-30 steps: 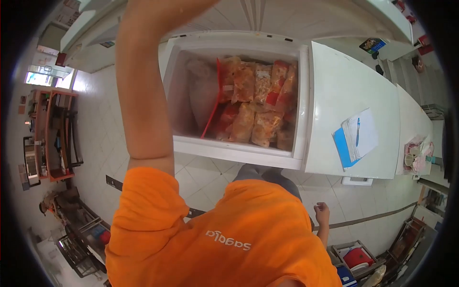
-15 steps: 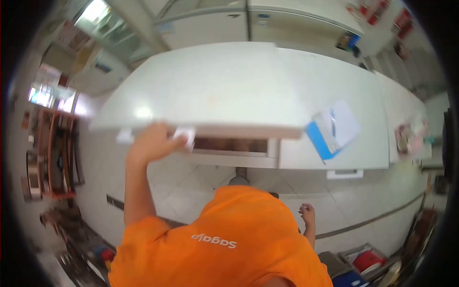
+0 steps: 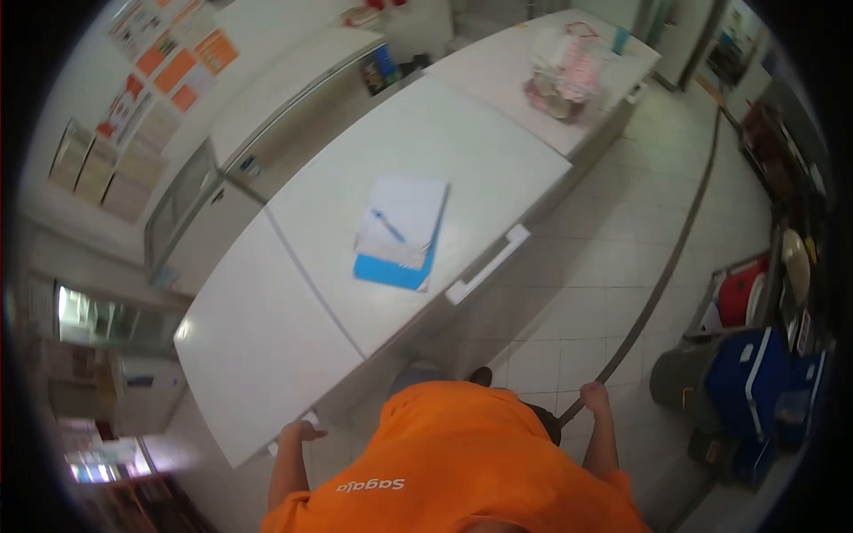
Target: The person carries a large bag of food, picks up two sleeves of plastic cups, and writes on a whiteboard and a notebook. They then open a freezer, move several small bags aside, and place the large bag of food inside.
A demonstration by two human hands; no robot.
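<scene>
My left hand (image 3: 303, 431) is closed over the middle of a white handle (image 3: 310, 417) on the front edge of the left freezer lid (image 3: 258, 333). That lid lies down, level with its neighbour. My right hand (image 3: 596, 397) hangs by my right side above the floor, its fingers curled, with nothing visible in it. On the middle lid (image 3: 498, 169) lie white papers (image 3: 404, 200) over a blue folder or booklet (image 3: 391, 274). A blue-and-white pen (image 3: 388, 226) rests on the papers.
A second white handle (image 3: 488, 264) juts from the middle lid's front edge. Farther along stands a wire basket with pink items (image 3: 569, 80). A blue bag (image 3: 751, 382) and a red item (image 3: 740, 293) sit to the right. Another white chest (image 3: 293, 89) stands behind.
The raised left lid has come down shut, with my left hand still at its handle. My view has swung to the right. My right hand's fingers are more curled.
</scene>
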